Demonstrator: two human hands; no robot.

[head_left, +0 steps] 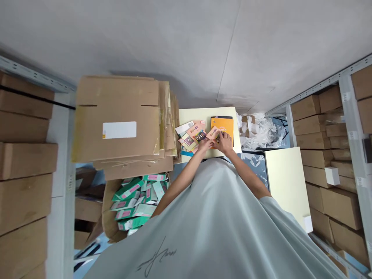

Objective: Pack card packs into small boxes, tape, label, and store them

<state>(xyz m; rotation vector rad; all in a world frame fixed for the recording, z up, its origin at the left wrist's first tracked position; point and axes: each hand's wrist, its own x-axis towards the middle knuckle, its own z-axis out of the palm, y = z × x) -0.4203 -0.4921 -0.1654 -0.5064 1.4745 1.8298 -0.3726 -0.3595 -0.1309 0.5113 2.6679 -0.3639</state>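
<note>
Over the cream table (192, 114), both my hands grip a small pink booklet (213, 133). My left hand (205, 145) is closed at its lower left edge. My right hand (224, 143) pinches it from the right, with some fingers hidden. Under it lies an orange book (225, 124), a dark edge showing at its far side. To the left, another pink booklet with a colourful picture (195, 131) overlaps a pale yellow booklet (188, 142) and a white one (184, 128). A blue item (186, 152) shows at the bottom of this pile.
Flattened cardboard boxes (119, 147) are stacked left of the table. Below them, a carton (108, 217) holds several green and white boxes (136, 201). White crumpled packing scraps (258, 133) fill the right side. A second cream surface (286, 178) and shelves of cartons (315, 159) stand further right.
</note>
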